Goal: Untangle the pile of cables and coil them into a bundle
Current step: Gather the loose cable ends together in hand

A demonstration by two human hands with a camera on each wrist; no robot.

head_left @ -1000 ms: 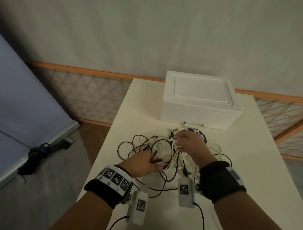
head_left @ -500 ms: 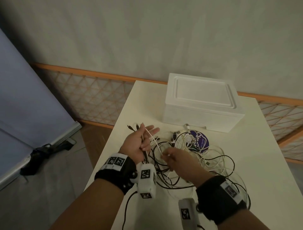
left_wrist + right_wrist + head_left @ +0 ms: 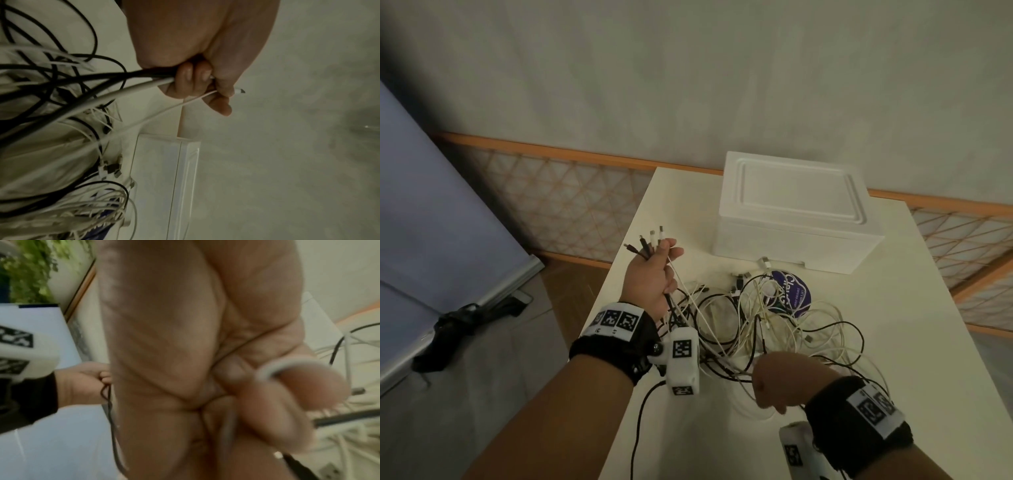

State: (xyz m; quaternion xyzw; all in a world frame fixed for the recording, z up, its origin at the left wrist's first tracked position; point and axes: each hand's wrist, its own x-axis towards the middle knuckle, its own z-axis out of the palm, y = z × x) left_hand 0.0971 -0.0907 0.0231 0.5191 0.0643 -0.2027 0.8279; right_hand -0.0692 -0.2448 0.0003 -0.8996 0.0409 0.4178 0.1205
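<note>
The pile of cables (image 3: pixel 763 318), black and white mixed, lies on the near middle part of the bench (image 3: pixel 893 342), and it is not yet untangled. Several cable ends (image 3: pixel 650 241) are taken out of it and stand together above the left hand (image 3: pixel 650 277), which is raised over the left edge of the bench. This grip is narrow: the fingers (image 3: pixel 189 78) are curled round the black and white strands just under the plugs. I judge the ends are kept in one hand so that they stay even and the lengths can hang free below.

The right hand (image 3: pixel 777 383) is nearer, at the near side of the pile. Its grip is also closed, with a white cable (image 3: pixel 287 368) hooked over a curled finger. Probably it draws this strand out of the knots, away from the left hand, to make it straight.

Just under the far right part of the pile there is a dark blue round thing (image 3: pixel 796 294) with writing. Farther, touching nothing of the hands, stands a white foam box (image 3: pixel 798 212) with its lid on, close to the wall.
</note>
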